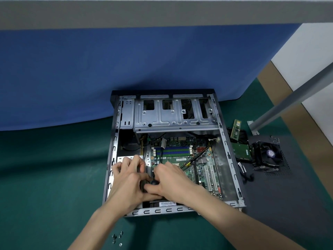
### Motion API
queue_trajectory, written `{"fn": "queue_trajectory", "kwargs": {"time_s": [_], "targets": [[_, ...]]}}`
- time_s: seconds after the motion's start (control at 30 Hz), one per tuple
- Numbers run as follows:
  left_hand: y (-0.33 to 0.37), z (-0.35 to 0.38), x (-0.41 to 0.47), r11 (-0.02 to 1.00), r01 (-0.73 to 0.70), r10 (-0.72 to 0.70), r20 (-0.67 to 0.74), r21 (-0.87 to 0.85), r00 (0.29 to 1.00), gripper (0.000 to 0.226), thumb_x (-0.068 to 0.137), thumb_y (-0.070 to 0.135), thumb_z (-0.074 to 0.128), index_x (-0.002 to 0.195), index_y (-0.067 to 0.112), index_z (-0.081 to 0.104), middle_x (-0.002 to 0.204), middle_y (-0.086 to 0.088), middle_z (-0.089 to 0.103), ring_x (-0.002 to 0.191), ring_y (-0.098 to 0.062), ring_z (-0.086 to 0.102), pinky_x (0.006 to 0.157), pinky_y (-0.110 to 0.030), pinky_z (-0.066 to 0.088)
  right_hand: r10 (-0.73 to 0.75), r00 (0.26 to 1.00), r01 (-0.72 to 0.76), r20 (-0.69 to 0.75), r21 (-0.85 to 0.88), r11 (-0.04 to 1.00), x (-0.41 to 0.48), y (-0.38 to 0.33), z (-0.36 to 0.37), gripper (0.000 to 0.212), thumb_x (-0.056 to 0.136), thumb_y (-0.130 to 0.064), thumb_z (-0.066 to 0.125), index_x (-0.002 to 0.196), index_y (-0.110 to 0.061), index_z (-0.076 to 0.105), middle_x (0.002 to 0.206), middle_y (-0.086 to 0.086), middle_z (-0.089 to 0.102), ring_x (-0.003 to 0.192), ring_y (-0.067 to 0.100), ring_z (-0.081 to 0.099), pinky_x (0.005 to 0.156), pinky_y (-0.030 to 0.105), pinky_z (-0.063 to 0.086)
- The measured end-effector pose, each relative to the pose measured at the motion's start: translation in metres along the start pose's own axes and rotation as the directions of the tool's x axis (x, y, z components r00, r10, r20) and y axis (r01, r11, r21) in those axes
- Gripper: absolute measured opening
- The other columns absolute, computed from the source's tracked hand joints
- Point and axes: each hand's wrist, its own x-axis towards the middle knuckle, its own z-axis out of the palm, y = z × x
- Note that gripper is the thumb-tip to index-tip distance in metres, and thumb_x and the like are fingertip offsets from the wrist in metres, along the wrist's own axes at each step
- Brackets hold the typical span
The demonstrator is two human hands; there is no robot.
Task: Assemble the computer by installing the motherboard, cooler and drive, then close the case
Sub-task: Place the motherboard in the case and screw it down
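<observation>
Both hands work a dark tool at the motherboard's near-left edge.

The left hand curls its fingers round a dark tool, likely a screwdriver, to steady it. The right hand pinches its rounded end, probably to turn it; the tip is hidden. The motherboard already lies inside the open case, so this looks like screwing it down. The cooler and drive wait outside to the right, and loose screws lie nearby, within reach.
</observation>
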Motion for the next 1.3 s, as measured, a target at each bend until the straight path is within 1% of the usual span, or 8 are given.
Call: {"fn": "queue_trajectory", "kwargs": {"time_s": [0.1, 0.23, 0.4, 0.6, 0.8, 0.97, 1.13, 1.3], "targets": [[0.000, -0.002, 0.000, 1.000, -0.013, 0.013, -0.005, -0.011, 1.000, 0.042, 0.053, 0.075, 0.064, 0.065, 0.035, 0.068, 0.085, 0.014, 0.028, 0.081, -0.014, 0.034, 0.071, -0.029, 0.013, -0.001, 1.000, -0.001, -0.026, -0.063, 0.998, 0.004, -0.002, -0.001, 0.042, 0.080, -0.041, 0.062, 0.058, -0.016, 0.036, 0.063, -0.001, 0.037, 0.065, 0.025, 0.040, 0.060, 0.033, 0.030], [0.001, 0.001, -0.001, 1.000, -0.015, 0.015, -0.023, 0.009, 1.000, 0.027, 0.051, 0.055, 0.078, 0.064, 0.033, 0.068, 0.085, 0.014, 0.028, 0.080, -0.015, 0.034, 0.071, -0.029, 0.013, -0.022, 1.000, 0.022, -0.020, 0.004, 1.000, 0.001, 0.000, 0.002, 0.035, 0.081, -0.034, 0.063, 0.061, -0.016, 0.041, 0.063, -0.001, 0.039, 0.058, 0.021, 0.041, 0.048, 0.030, 0.025], [-0.001, 0.001, 0.000, 1.000, -0.013, 0.013, 0.003, -0.015, 1.000, 0.022, 0.048, 0.044, 0.079, 0.062, 0.032, 0.067, 0.086, 0.014, 0.026, 0.082, -0.014, 0.030, 0.073, -0.028, 0.012, 0.004, 0.999, -0.007, -0.044, -0.073, 0.997, 0.000, 0.000, 0.002, 0.044, 0.083, -0.043, 0.059, 0.058, -0.017, 0.034, 0.061, -0.001, 0.037, 0.062, 0.026, 0.040, 0.058, 0.033, 0.029], [0.000, 0.001, -0.002, 1.000, 0.000, 0.000, 0.002, 0.010, 1.000, 0.038, 0.049, 0.067, 0.076, 0.061, 0.032, 0.067, 0.085, 0.013, 0.030, 0.080, -0.014, 0.034, 0.071, -0.028, 0.013, 0.025, 0.999, -0.024, -0.043, 0.006, 1.000, -0.002, 0.001, 0.007, 0.042, 0.087, -0.042, 0.056, 0.060, -0.016, 0.036, 0.062, -0.001, 0.037, 0.065, 0.026, 0.042, 0.054, 0.034, 0.028], [-0.002, 0.002, 0.000, 1.000, -0.020, 0.020, -0.014, 0.005, 1.000, 0.021, 0.056, 0.045, 0.080, 0.061, 0.030, 0.067, 0.087, 0.014, 0.026, 0.083, -0.014, 0.030, 0.073, -0.029, 0.013, 0.003, 0.997, -0.007, -0.082, -0.052, 0.999, -0.003, 0.002, 0.010, 0.040, 0.083, -0.049, 0.058, 0.066, -0.017, 0.040, 0.061, -0.004, 0.039, 0.064, 0.025, 0.044, 0.059, 0.033, 0.030], [0.000, 0.000, 0.000, 1.000, 0.001, -0.002, -0.021, -0.029, 1.000, 0.042, 0.054, 0.073, 0.068, 0.062, 0.032, 0.068, 0.085, 0.012, 0.031, 0.081, -0.013, 0.033, 0.072, -0.027, 0.012, 0.044, 0.998, -0.047, -0.052, -0.042, 0.998, 0.001, 0.003, 0.008, 0.044, 0.086, -0.046, 0.056, 0.062, -0.018, 0.034, 0.063, -0.002, 0.037, 0.068, 0.026, 0.043, 0.061, 0.035, 0.031], [0.000, 0.002, -0.001, 1.000, -0.010, 0.009, -0.036, -0.014, 0.999, 0.022, 0.054, 0.047, 0.082, 0.062, 0.032, 0.068, 0.086, 0.015, 0.027, 0.082, -0.013, 0.031, 0.074, -0.028, 0.012, -0.001, 0.997, -0.002, -0.074, -0.032, 0.999, 0.001, 0.004, 0.006, 0.033, 0.083, -0.044, 0.061, 0.075, -0.015, 0.048, 0.070, 0.001, 0.050, 0.073, 0.029, 0.053, 0.060, 0.034, 0.037], [0.001, 0.000, 0.000, 1.000, 0.005, -0.005, 0.010, -0.002, 1.000, 0.041, 0.049, 0.072, 0.073, 0.061, 0.033, 0.066, 0.086, 0.012, 0.030, 0.081, -0.014, 0.033, 0.072, -0.028, 0.012, 0.039, 0.997, -0.039, -0.074, -0.008, 0.999, 0.002, 0.000, 0.009, 0.042, 0.084, -0.042, 0.058, 0.060, -0.017, 0.034, 0.062, 0.000, 0.038, 0.065, 0.027, 0.043, 0.057, 0.035, 0.031]]}}
